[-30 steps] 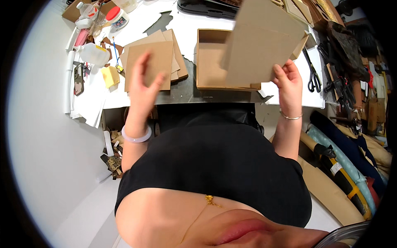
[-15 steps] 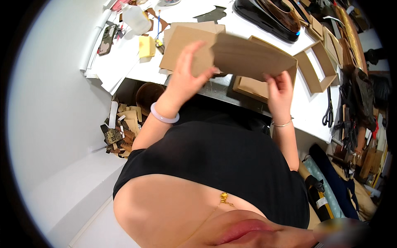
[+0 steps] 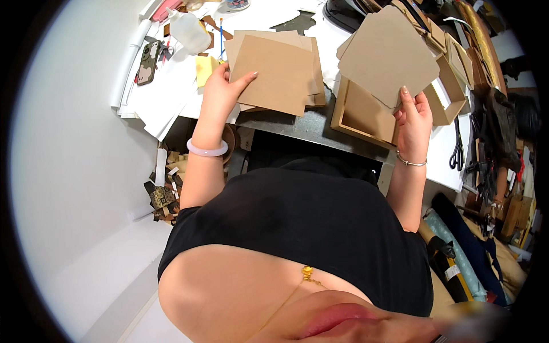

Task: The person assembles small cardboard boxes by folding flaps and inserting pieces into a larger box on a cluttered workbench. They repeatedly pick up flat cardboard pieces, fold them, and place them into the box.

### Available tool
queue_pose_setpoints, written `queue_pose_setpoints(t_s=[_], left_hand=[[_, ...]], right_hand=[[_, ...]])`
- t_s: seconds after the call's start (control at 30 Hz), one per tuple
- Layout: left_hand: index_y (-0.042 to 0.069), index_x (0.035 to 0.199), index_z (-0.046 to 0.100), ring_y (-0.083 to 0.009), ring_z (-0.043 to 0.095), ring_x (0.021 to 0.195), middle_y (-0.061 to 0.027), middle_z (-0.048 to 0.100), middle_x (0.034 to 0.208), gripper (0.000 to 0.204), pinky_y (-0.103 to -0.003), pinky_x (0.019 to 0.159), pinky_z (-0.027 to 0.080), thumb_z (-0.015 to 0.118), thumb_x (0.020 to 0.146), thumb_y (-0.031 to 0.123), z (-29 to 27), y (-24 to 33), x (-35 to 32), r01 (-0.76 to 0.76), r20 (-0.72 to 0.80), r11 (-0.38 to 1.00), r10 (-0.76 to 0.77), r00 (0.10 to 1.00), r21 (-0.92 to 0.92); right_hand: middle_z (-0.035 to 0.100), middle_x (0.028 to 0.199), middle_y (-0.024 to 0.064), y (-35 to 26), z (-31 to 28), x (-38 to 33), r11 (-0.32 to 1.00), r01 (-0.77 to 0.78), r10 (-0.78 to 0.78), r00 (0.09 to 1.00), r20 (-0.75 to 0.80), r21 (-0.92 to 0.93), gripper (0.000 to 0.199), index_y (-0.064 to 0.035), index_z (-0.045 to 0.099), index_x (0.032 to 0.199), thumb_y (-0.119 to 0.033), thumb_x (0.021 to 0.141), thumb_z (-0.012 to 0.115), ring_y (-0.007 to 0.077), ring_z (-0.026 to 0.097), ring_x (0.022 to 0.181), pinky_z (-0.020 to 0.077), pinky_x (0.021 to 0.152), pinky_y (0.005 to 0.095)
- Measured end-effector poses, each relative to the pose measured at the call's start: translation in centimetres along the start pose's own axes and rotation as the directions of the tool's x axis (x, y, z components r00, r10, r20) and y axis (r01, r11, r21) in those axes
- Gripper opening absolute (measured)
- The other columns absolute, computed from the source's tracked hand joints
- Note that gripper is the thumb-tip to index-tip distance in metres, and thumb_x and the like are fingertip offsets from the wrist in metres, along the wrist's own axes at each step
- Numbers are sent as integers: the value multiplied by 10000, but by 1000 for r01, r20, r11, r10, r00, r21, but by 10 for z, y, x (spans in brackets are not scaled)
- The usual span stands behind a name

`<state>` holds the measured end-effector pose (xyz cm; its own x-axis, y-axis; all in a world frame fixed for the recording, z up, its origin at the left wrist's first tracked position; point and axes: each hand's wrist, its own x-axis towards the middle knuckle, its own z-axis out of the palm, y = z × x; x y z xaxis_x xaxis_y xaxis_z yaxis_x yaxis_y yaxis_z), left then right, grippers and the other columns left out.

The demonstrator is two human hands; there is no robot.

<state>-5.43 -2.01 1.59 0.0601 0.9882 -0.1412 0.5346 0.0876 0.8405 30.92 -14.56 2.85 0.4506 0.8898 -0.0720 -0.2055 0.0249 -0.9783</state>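
My left hand [image 3: 218, 94] grips the left edge of a brown cardboard sheet [image 3: 274, 74], thumb on top and fingers curled underneath. More cardboard pieces lie beneath that sheet in a loose, uneven pile. On the right, my right hand [image 3: 413, 123] pinches the lower corner of a greyish cardboard piece with rounded corners [image 3: 389, 54], held up off the table. Another layer peeks out along its left edge. Partly covered by this piece, a shallow brown cardboard box [image 3: 363, 108] sits at the table's front edge.
At the left of the white table [image 3: 134, 94] are a phone [image 3: 148, 62], a translucent bottle [image 3: 189, 31] and a yellow sponge [image 3: 205, 70]. A cardboard frame [image 3: 449, 111] and black scissors [image 3: 456, 150] lie right. A scrap heap [image 3: 163, 197] stands below left.
My right hand has moved right and turned the cardboard piece up, baring more of the box below. My left hand has shifted left onto the edge of the cardboard pile.
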Motion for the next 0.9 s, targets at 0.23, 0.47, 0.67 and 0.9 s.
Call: queue_pose_setpoints(t_s=[0.23, 0.47, 0.67, 0.9], left_hand=[[-14, 1282, 484, -168, 681, 983, -138, 713, 1095, 357, -272, 837, 526, 622, 998, 151, -14, -38, 2, 36, 88, 747, 30, 996, -663], [8, 1254, 499, -164, 641, 1072, -121, 667, 1190, 333, -296, 927, 498, 619, 1008, 197, -14, -26, -6, -63, 24, 597, 136, 990, -800], [3, 1328, 494, -140, 589, 1140, -75, 622, 1256, 387, -290, 948, 482, 551, 1044, 258, -3, -21, -27, -77, -43, 546, 75, 996, -834], [-2, 1345, 498, -138, 597, 1112, -66, 629, 1223, 368, -273, 947, 475, 464, 1071, 242, 2, -37, -24, 55, 13, 477, -92, 996, -877]], right_hand=[[662, 1065, -28, -11, 17, -8, 995, -88, 89, 996, -9, 55, 314, -29, 564, 1284, -164, 1004, 607, 28, 594, 906, 447, 712, 181], [681, 981, -29, -7, 86, 2, 983, -92, 132, 956, 262, -161, 413, -23, 540, 1353, -167, 979, 639, 20, 586, 798, 451, 628, 174], [681, 987, -23, -11, 100, 13, 1000, -6, 1, 986, 165, 30, 408, -5, 531, 1350, -169, 989, 627, 9, 576, 791, 423, 608, 159], [651, 1228, 15, -25, 45, 18, 959, -6, 10, 1000, -14, 282, 311, -34, 533, 1327, -119, 1029, 507, 159, 598, 1172, 484, 1005, 384]])
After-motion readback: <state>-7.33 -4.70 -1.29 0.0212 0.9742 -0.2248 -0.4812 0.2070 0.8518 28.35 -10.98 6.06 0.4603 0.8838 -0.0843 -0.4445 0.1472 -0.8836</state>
